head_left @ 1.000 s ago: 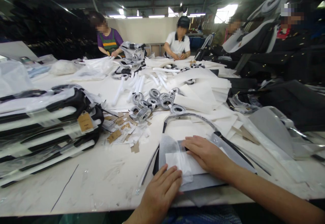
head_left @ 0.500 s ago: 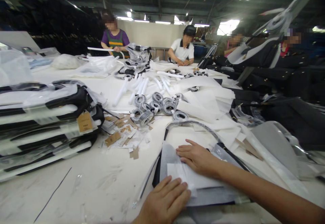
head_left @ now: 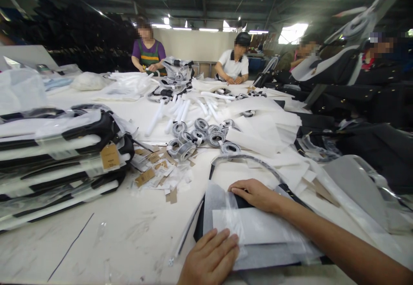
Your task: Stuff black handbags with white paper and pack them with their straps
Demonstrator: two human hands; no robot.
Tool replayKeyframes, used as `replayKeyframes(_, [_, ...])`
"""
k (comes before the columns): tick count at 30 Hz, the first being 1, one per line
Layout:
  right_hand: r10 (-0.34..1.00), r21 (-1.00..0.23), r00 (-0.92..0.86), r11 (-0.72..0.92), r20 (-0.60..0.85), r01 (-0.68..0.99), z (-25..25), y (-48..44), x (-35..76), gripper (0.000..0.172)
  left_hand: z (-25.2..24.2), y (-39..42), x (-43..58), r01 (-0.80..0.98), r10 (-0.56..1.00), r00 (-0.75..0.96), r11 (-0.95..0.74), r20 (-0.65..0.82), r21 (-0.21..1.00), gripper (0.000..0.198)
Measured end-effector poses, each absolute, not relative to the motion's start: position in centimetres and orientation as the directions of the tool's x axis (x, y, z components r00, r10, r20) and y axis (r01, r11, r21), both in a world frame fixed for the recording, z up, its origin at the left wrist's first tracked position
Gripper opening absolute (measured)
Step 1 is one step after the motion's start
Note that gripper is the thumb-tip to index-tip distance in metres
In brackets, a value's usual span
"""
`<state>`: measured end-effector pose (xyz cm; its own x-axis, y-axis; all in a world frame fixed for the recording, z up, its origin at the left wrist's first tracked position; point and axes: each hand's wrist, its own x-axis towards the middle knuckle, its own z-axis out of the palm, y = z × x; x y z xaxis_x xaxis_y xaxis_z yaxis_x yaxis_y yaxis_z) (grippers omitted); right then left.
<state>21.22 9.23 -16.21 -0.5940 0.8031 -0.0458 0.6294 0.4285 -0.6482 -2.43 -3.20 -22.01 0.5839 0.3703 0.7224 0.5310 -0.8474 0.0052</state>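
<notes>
A black bag (head_left: 198, 222) lies on the table in front of me, mostly covered by a greyish-white wrapping sheet (head_left: 277, 252). A smaller white sheet (head_left: 271, 227) lies across it, and its black handle (head_left: 248, 158), wrapped in clear film, arches away from me. My left hand (head_left: 213, 250) rests flat on the lower left of the sheets, fingers stretched out. Near the bag's top edge, my right hand (head_left: 254, 194) lies with fingers extended left over the wrapping; its fingertips are partly hidden. Black fabric shows beneath that hand.
Wrapped black bags (head_left: 64, 160) are stacked at left, with a brown tag (head_left: 109, 156) hanging off. Loose tags (head_left: 155, 168), coiled wrapped straps (head_left: 200, 134) and white tubes (head_left: 183, 110) lie beyond. Black bags (head_left: 371, 147) pile up at right. Co-workers (head_left: 234, 63) work across the table.
My right hand has shifted slightly right and its fingers have drawn closer together, uncovering some black fabric. My left hand stays nearly in place. A co-worker at the back has lowered a white tube.
</notes>
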Motion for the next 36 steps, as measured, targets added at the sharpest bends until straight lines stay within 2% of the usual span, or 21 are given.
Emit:
replayKeyframes(7, [0.699,-0.614,-0.704,0.503,-0.125,0.609,-16.8,10.5,18.7,0.031,-21.8,-3.5,-2.3,0.546,0.341,0.553,-0.837,0.76,-0.023,0.025])
replayKeyframes(11, [0.711,-0.575,-0.694,0.523,-0.114,0.629,-16.6,10.5,17.8,0.03,-21.8,-4.0,-2.4,0.543,0.4,0.568,-0.839,0.719,0.038,0.034])
replayKeyframes(14, [0.821,-0.504,-0.569,0.509,0.041,0.698,-14.4,7.8,19.2,0.035,-21.9,-4.5,-2.4,0.545,0.457,0.559,-0.832,0.692,0.109,0.038])
replayKeyframes(17, [0.888,-0.448,-0.321,0.446,0.329,0.775,-11.8,2.2,22.3,0.026,-22.2,-4.8,-2.3,0.545,0.494,0.532,-0.821,0.687,0.168,0.034])
replayKeyframes(18, [0.893,-0.453,-0.263,0.417,0.364,0.788,-11.4,-0.1,23.5,0.024,-22.3,-4.9,-2.3,0.544,0.501,0.525,-0.819,0.688,0.182,0.034])
replayKeyframes(20, [0.921,-0.476,-0.207,0.351,0.33,0.806,-11.9,-4.8,25.3,0.029,-22.5,-5.0,-2.3,0.54,0.506,0.516,-0.819,0.691,0.196,0.034])
replayKeyframes(23, [0.964,-0.492,-0.124,0.227,0.233,0.84,-15.7,-10.3,26.3,0.033,-22.8,-5.1,-2.2,0.534,0.499,0.512,-0.823,0.699,0.196,0.033])
replayKeyframes(26, [0.961,-0.469,0.033,0.104,0.275,0.877,-19.9,-12.5,25.4,0.035,-22.9,-5.1,-2.1,0.532,0.504,0.513,-0.822,0.695,0.203,0.031])
replayKeyframes(29, [0.95,-0.48,0.109,0.048,0.293,0.876,-21.4,-12.5,23.7,0.032,-22.6,-5.1,-2.0,0.533,0.492,0.503,-0.824,0.711,0.192,0.029])
replayKeyframes(31, [0.954,-0.539,0.074,0.099,0.291,0.837,-20.9,-12.5,22.8,0.024,-22.4,-5.1,-1.9,0.537,0.481,0.501,-0.825,0.72,0.177,0.028])
replayKeyframes(33, [0.938,-0.581,-0.007,0.22,0.346,0.783,-20.0,-12.9,22.1,0.02,-22.3,-5.1,-1.9,0.542,0.477,0.507,-0.824,0.718,0.164,0.028])
replayKeyframes(36, [0.863,-0.517,-0.186,0.439,0.469,0.735,-19.3,-13.9,21.5,0.013,-22.4,-5.2,-2.0,0.541,0.477,0.518,-0.826,0.71,0.159,0.03])
